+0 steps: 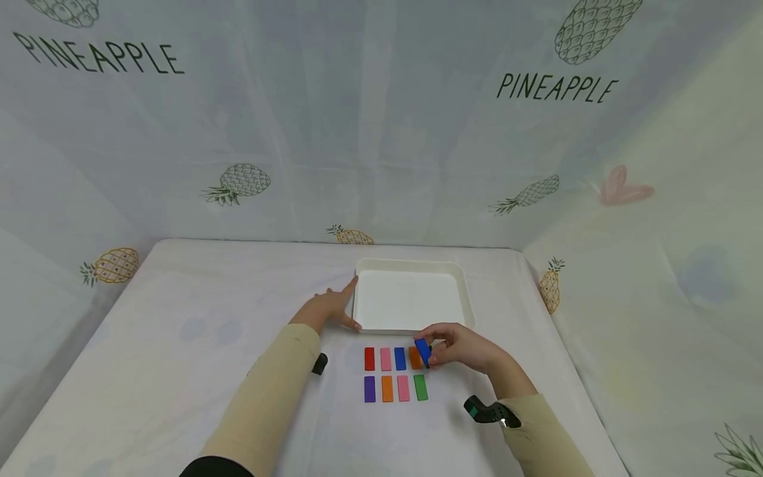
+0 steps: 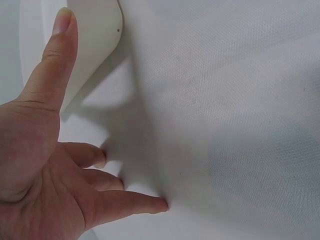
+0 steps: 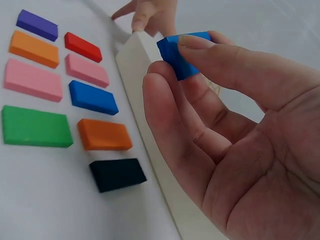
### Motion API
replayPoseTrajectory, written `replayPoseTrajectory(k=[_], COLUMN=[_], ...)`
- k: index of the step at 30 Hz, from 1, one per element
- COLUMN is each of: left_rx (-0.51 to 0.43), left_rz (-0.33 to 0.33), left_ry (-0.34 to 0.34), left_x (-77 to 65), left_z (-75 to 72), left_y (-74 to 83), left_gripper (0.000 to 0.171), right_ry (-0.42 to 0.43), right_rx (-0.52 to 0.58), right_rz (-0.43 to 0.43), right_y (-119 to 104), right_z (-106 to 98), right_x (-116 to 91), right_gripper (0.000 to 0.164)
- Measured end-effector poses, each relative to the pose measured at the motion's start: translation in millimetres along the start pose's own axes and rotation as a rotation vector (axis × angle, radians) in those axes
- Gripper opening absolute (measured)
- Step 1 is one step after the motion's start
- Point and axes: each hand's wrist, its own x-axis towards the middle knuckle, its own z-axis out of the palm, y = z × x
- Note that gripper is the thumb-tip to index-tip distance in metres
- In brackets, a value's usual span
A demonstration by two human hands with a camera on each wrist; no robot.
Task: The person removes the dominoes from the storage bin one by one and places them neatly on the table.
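Observation:
Between thumb and fingers, my right hand (image 1: 461,346) pinches a blue block (image 3: 181,56), lifted above the table near the tray's front edge. Beside the white tray (image 1: 411,298), my left hand (image 1: 328,308) spreads its fingers, with thumb and index finger against the left side. Two rows of small blocks lie in front of the tray. The back row has red (image 1: 369,358), pink (image 1: 385,358), blue (image 1: 400,358) and orange (image 1: 414,358) blocks. A black block (image 3: 119,174) ends that row, mostly hidden by the right hand in the head view.
Nearer me lies the front row: a purple block (image 1: 369,389), an orange block (image 1: 387,388), a pink block (image 1: 403,388) and a green block (image 1: 420,387). White cloth covers the table (image 1: 179,371). Pineapple-printed curtains (image 1: 334,119) hang behind and at the sides.

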Motion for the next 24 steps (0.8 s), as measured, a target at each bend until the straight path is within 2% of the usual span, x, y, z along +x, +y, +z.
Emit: replayPoseTrajectory(k=[8, 15, 24], left_rx=[0.020, 0.021, 0.016], left_rz=[0.006, 0.001, 0.027], left_ry=[0.005, 0.007, 0.010], left_x=[-0.2, 0.2, -2.3], left_z=[0.6, 1.2, -1.3], left_y=[-0.5, -1.5, 3.1], left_gripper=[0.120, 0.120, 0.120], right_ry=[0.116, 0.174, 0.253], right_rx=[-0.042, -0.008, -0.051], right_rz=[0.023, 0.033, 0.008], right_y=[13, 29, 52], right_z=[5, 8, 17], right_x=[-20, -32, -41], right_gripper=[0.040, 0.043, 0.048])
